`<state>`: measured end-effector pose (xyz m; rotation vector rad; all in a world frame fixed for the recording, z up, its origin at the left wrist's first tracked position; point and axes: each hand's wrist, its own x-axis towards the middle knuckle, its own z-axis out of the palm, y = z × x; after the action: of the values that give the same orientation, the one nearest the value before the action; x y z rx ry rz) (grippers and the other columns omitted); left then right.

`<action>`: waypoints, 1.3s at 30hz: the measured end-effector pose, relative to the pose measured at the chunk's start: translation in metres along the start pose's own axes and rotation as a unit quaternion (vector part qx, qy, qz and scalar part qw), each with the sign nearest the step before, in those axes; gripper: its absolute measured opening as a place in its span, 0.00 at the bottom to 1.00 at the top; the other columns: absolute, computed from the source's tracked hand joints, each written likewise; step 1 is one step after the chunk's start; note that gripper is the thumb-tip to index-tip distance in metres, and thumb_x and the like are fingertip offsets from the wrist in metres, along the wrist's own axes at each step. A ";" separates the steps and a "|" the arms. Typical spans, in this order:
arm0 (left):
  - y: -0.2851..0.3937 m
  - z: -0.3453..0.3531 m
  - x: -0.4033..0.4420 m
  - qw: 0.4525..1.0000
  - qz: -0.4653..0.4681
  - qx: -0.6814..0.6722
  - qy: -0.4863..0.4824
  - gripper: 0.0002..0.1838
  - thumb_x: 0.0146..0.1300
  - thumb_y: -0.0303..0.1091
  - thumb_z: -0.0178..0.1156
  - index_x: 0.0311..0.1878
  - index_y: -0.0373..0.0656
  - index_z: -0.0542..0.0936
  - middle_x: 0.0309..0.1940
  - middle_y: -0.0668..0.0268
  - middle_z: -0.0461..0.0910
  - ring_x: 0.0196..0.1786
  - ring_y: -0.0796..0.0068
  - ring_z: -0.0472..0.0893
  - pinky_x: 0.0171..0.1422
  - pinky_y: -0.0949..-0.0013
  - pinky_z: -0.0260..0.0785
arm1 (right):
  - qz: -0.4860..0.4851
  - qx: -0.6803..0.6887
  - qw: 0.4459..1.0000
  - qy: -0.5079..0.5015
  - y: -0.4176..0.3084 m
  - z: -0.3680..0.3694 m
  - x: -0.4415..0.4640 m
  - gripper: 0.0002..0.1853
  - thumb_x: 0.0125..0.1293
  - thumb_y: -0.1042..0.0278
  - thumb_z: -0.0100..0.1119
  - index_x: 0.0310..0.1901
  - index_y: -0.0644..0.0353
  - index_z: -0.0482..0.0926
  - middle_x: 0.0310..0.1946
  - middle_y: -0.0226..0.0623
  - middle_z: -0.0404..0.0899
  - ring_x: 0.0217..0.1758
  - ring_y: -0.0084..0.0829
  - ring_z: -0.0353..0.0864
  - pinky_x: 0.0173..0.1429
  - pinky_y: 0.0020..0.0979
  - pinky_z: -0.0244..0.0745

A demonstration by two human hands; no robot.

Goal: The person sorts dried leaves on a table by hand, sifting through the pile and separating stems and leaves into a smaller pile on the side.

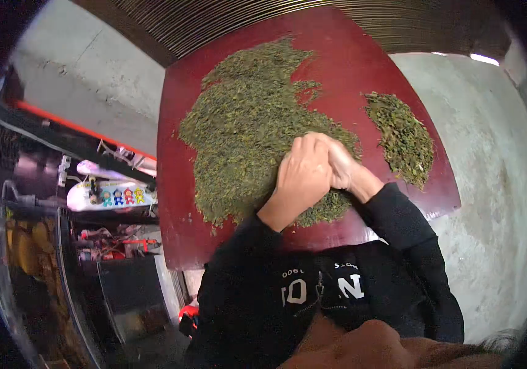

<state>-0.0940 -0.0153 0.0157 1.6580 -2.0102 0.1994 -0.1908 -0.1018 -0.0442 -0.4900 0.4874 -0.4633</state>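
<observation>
A broad, uneven layer of dried green leaves (245,135) covers much of the dark red table (352,67). My left hand (303,169) is over the near right part of this layer, its fingers bent closed. Pressed against it is my right hand (341,161), also closed, so the two meet knuckle to palm. Whatever lies between the fingers is hidden. To the right, apart from both hands, sits a smaller heap of coarser, darker leaves (400,140).
A ribbed brown panel (214,24) stands beyond the far table edge. On the left are a skateboard deck (113,195) with cartoon figures and a dark cabinet (131,295). Grey concrete floor (491,184) lies to the right.
</observation>
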 end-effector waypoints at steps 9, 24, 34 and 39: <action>0.007 0.004 -0.008 0.997 0.033 -0.072 0.018 0.19 0.57 0.28 0.56 0.52 0.34 0.72 0.47 0.48 0.74 0.49 0.53 0.71 0.59 0.51 0.64 | -0.037 0.068 0.997 -0.019 0.011 0.019 -0.002 0.14 0.72 0.57 0.50 0.36 0.56 0.79 0.31 0.31 0.80 0.30 0.24 0.76 0.31 0.24 0.72; -0.020 -0.020 -0.036 0.983 0.132 -0.126 0.013 0.33 0.58 0.33 0.60 0.68 0.37 0.65 0.67 0.46 0.67 0.73 0.44 0.62 0.77 0.43 0.51 | -0.143 0.017 0.985 -0.098 -0.056 -0.007 -0.005 0.16 0.73 0.57 0.50 0.27 0.53 0.74 0.16 0.22 0.67 0.13 0.16 0.55 0.15 0.19 0.47; -0.079 -0.015 -0.086 0.979 0.113 -0.121 0.116 0.24 0.55 0.33 0.59 0.57 0.37 0.74 0.59 0.49 0.74 0.60 0.46 0.73 0.70 0.47 0.62 | -0.472 -0.369 0.706 0.378 -0.130 -0.077 -0.032 0.18 0.70 0.56 0.51 0.28 0.59 0.82 0.20 0.27 0.78 0.24 0.24 0.72 0.31 0.25 0.65; -0.082 -0.003 -0.078 0.972 0.115 -0.128 0.159 0.21 0.54 0.32 0.59 0.53 0.37 0.75 0.54 0.51 0.76 0.55 0.49 0.75 0.66 0.48 0.64 | -0.443 -0.463 0.639 0.425 -0.140 -0.086 -0.032 0.16 0.70 0.56 0.52 0.37 0.59 0.84 0.27 0.30 0.83 0.31 0.31 0.78 0.40 0.28 0.69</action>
<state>-0.0069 0.0344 -0.0358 1.1546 -1.8861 0.2585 -0.3041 -0.2236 -0.0249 -1.5724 1.4490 -1.4549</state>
